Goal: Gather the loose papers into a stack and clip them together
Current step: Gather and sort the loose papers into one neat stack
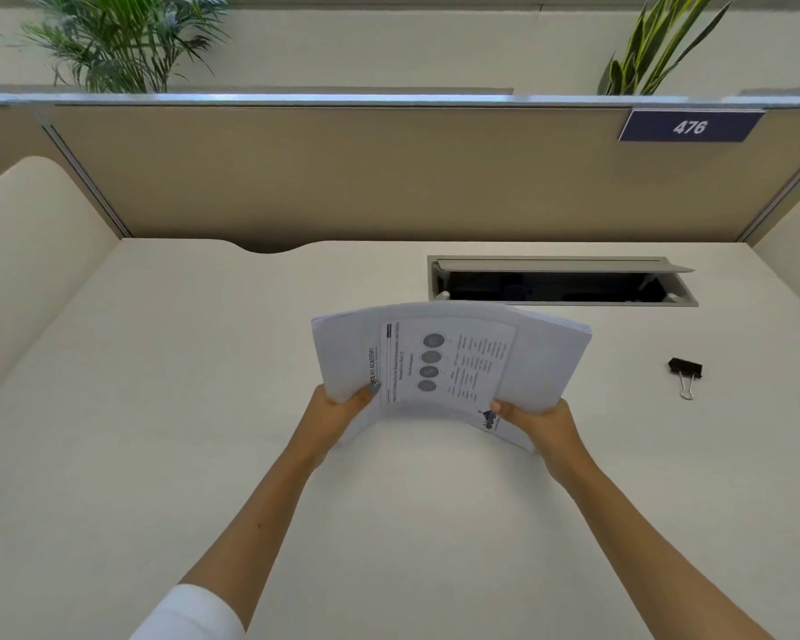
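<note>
- Stack of papers (pixel 453 362) was held up off the desk (pixel 158 408), near its middle, tilted with the printed top sheet facing the camera.
- Stack looked thick, many sheets. Judged moderately heavy for paper, but floppy: the far edge bowed in an arc, so it would sag if held from one corner only.
- Sheets not fully squared. A printed page stuck out at the lower right corner, below the rest, and the far right edge showed fanned layers.
- Loose sheets slide on one another; judged that a light pinch would let the inner ones slip out. Best hold is at the two near corners or along both short sides, then tap an edge on the desk to align.
- Left hand (pixel 342 406) was closed on the near left corner, thumb on top of the sheet, fingers hidden beneath.
- Right hand (pixel 539 420) was closed on the near right corner, thumb pressed on the top page, fingers under the stack and out of sight.
- Binder clip (pixel 686 369) lay on the desk to the right, well apart from the papers, untouched, wire handle pointing toward the person.
- Clip would need a squared edge to bite; the thickness of the stack against the clip's mouth could not be judged from here.
- Open cable tray (pixel 560 284) sat in the desk just beyond the stack.
</note>
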